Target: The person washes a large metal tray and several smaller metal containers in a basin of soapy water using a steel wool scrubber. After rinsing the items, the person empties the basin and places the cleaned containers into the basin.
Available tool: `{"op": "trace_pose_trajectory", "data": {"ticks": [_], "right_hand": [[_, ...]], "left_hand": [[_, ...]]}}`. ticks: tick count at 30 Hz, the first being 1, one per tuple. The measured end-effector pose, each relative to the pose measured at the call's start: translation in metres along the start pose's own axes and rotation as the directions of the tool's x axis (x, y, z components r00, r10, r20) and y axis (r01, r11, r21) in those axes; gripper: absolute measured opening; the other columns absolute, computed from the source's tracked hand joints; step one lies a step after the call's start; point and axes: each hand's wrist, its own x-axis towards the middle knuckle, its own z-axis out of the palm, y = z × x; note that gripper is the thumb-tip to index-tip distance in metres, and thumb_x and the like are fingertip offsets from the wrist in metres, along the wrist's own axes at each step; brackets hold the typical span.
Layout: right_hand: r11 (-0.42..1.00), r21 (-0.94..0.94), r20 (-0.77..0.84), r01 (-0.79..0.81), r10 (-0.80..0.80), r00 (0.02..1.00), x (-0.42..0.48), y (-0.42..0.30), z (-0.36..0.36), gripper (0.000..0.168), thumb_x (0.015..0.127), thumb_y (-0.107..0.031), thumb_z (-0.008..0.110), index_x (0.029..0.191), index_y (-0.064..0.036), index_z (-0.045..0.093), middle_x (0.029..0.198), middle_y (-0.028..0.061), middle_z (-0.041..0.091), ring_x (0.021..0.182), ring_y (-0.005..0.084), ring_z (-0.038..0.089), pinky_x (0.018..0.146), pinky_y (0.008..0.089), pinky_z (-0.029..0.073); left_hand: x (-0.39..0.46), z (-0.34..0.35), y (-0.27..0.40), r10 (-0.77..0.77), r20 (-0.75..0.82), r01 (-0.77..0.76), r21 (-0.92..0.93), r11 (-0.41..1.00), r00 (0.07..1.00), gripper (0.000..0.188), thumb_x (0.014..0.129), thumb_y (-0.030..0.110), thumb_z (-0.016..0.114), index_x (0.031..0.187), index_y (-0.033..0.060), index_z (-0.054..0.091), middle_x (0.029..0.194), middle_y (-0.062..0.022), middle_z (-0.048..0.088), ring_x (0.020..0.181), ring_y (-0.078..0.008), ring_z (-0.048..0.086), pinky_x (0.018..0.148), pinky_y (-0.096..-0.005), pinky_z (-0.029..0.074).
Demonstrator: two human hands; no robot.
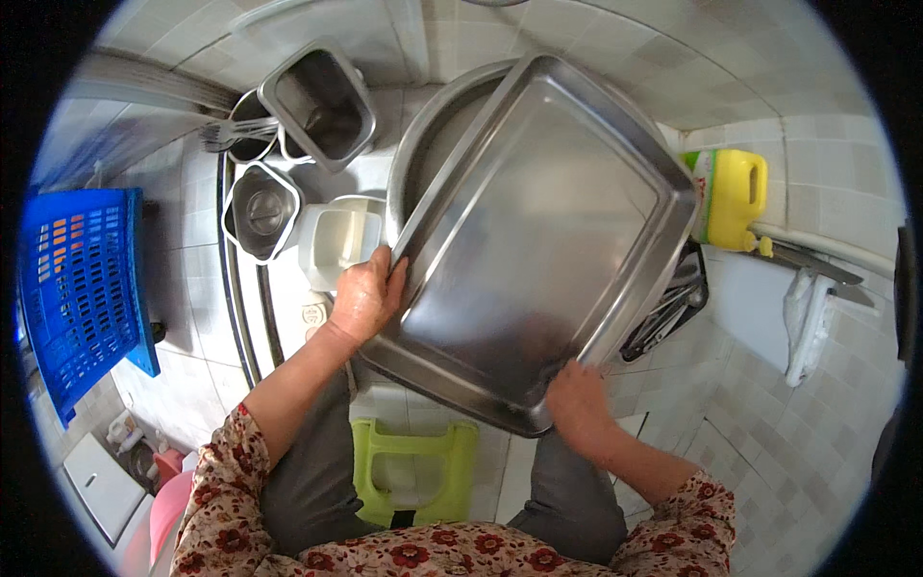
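Observation:
A large rectangular stainless-steel tray (533, 238) slants in front of me, its far part lying over a big round metal basin (440, 137). On the tray's left edge my left hand (369, 294) is closed, thumb and fingers at the rim. My right hand (580, 405), slightly blurred, is curled at the right edge by the near corner; its fingertips are hidden. The tray covers most of the basin. Just left of my left hand stand pale translucent plastic containers (335, 241).
Steel containers (263, 213) and a deep steel pan (324, 108) stand left, with forks (241, 131) beside them. A blue plastic basket (86, 288) is farther left. Right are a yellow jug (732, 195), a knife (807, 261) and a black utensil tray (670, 306). A green stool (414, 469) sits between my legs.

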Motion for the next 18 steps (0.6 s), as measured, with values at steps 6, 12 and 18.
{"op": "trace_pose_trajectory", "data": {"ticks": [6,12,18], "right_hand": [[0.941,0.216,-0.25,0.26,-0.204,0.946,0.025,-0.034,0.027,0.01,0.064,-0.006,0.059,0.07,0.0,0.064,0.078,0.0109,0.054,0.082,0.0251,0.047,0.067,0.0363,0.039],[0.882,0.22,-0.618,0.416,-0.204,0.759,0.111,-0.084,-0.026,0.009,0.063,-0.006,0.057,0.069,-0.001,0.06,0.078,0.0112,0.051,0.082,0.0255,0.049,0.069,0.0377,0.041],[0.864,0.297,-0.626,0.406,-0.145,0.766,0.065,-0.039,0.031,0.012,0.065,-0.006,0.055,0.076,-0.001,0.057,0.08,0.011,0.049,0.081,0.0266,0.049,0.069,0.0389,0.041]], "left_hand": [[0.004,-0.002,-0.001,0.004,-0.007,-0.004,-0.002,1.0,1.0,0.021,0.086,0.016,0.055,0.074,0.0018,0.044,0.053,-0.0215,0.053,0.052,-0.0409,0.055,0.047,-0.0452,0.044],[0.003,-0.002,-0.002,-0.025,-0.006,0.025,-0.012,1.0,1.0,0.023,0.085,0.014,0.057,0.073,-0.0001,0.044,0.056,-0.0241,0.051,0.054,-0.0427,0.053,0.046,-0.0444,0.041],[0.003,0.0,-0.004,-0.036,0.014,0.036,-0.017,0.999,0.999,0.022,0.086,0.018,0.055,0.074,0.0027,0.045,0.053,-0.0214,0.053,0.052,-0.0404,0.055,0.048,-0.0464,0.045]]}}
